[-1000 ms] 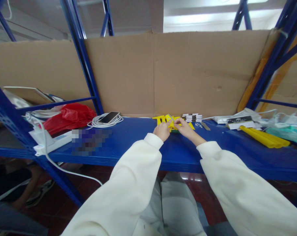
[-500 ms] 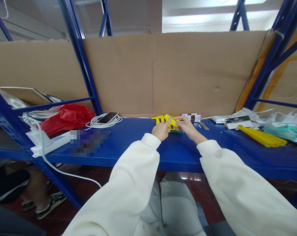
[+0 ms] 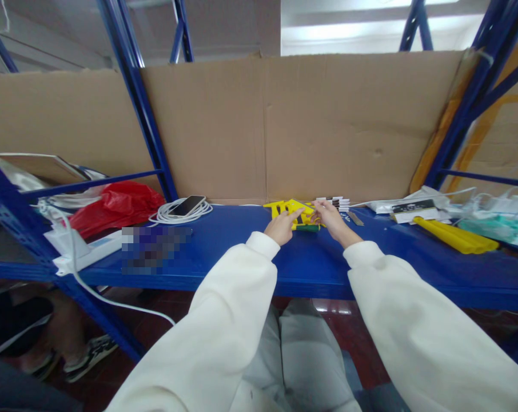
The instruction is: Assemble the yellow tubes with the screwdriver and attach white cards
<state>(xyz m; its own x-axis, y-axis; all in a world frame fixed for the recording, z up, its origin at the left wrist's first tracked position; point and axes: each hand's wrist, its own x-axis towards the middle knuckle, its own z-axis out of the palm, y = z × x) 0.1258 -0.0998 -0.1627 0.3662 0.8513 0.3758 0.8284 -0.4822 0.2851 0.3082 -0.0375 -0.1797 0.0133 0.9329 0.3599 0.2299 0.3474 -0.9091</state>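
Observation:
A yellow slotted plastic piece (image 3: 278,207) with a green strip along its near edge lies toward the back of the blue shelf. My left hand (image 3: 278,229) is closed at its near left side, index finger reaching across the yellow surface. At the right end, my right hand (image 3: 331,220) has bent fingers pinched together close to the yellow plastic. What lies between those fingertips is too small to make out. Just behind my right hand is a stack of white and black small items (image 3: 340,203), with a flat grey metal strip (image 3: 355,218) to its right.
On the left are a phone (image 3: 189,205) on a coiled white cable (image 3: 162,214), a red plastic bag (image 3: 113,206) and a white power strip (image 3: 107,245). Yellow tubes (image 3: 456,235) and a small black-and-white box (image 3: 413,210) lie right. Cardboard (image 3: 349,126) stands behind.
My right hand has shifted slightly right and its fingers have drawn back from the yellow piece. The raised yellow part between my hands now looks flatter. My left hand has barely moved.

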